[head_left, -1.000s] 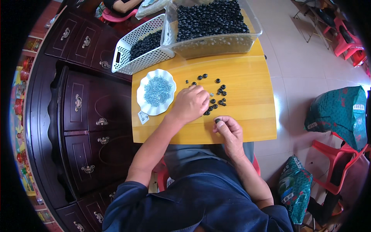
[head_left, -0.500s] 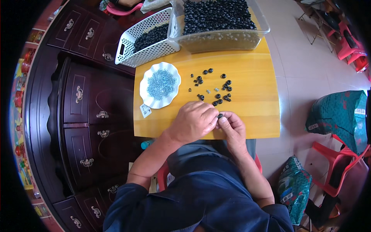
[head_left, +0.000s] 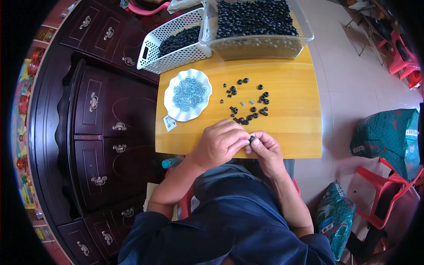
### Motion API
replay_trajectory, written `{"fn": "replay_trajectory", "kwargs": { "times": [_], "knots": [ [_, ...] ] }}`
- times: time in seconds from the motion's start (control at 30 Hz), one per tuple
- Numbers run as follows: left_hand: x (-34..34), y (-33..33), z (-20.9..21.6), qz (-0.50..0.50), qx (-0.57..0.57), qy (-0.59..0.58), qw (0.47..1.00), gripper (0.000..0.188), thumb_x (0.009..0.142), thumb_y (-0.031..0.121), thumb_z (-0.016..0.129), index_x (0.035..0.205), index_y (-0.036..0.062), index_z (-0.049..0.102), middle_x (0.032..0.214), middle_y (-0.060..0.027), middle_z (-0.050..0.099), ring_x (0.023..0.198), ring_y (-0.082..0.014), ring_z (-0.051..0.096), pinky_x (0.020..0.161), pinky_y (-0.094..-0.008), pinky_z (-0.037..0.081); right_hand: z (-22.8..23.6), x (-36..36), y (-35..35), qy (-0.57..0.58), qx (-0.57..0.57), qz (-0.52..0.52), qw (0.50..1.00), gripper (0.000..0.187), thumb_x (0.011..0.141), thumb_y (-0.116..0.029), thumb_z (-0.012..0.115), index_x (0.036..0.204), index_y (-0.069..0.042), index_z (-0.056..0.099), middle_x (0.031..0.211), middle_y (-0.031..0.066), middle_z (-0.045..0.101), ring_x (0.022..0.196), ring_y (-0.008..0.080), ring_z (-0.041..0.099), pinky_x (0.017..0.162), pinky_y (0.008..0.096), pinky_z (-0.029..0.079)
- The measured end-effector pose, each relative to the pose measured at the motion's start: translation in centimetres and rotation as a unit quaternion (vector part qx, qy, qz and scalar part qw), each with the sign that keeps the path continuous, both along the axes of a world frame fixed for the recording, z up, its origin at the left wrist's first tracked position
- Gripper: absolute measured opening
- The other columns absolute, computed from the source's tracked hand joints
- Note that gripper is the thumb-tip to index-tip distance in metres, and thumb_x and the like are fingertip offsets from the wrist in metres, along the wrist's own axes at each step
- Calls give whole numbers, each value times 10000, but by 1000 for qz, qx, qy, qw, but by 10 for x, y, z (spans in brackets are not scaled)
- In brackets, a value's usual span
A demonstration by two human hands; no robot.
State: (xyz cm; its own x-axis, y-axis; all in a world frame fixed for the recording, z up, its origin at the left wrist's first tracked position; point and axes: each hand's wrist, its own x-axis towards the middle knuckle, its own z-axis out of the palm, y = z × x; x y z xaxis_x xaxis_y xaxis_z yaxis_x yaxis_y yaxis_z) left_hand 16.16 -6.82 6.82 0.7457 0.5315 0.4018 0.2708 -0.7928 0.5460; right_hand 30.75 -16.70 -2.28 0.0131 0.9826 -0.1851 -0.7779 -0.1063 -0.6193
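- You have bright, fairly even light across the yellow worktop [head_left: 287, 138].
- Pale glare washes your view of the tiled floor [head_left: 339, 77] on the right.
- The dark cabinet [head_left: 89, 160] on your left stays dim.
- Your fisheye picture curves toward black edges.
- Your small black pieces [head_left: 253, 109] lack fine detail.

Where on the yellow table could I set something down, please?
Bare patches: between the loose black pieces and the right table edge; and the near left corner, between white dish and left hand. Crowded: the middle, among the pieces, and the back, under the basket and tub.
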Motion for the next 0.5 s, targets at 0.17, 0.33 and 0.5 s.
{"fn": "replay_trajectory", "kwargs": {
  "times": [0.17,0.33,0.5],
  "knots": [
    [-7,-16,-7,25,35,-11,999,159,741,-3,789,866,26,694,841,-99,669,730,-291,645,645,-378,518,-4,-4,-1,2,-3,27,1000,199,1035,-181,604,1130,-13,655,936,29,668,856,112,612,822,276,515],
    [-14,-20,-19,43,14,-35,998,159,750,5,799,876,25,704,823,-101,655,743,-281,648,646,-351,513,-9,-6,-3,74,-17,77,994,235,1023,-229,627,1132,-24,659,948,47,685,856,131,639,814,285,524],
    [-22,-29,-27,65,-406,-146,900,171,855,-27,761,1012,8,703,826,-20,638,741,-83,619,635,-241,501,-9,-1,-3,55,37,118,991,269,1006,-254,651,1127,-15,657,945,62,690,847,154,647,830,304,519]
  ]
}}
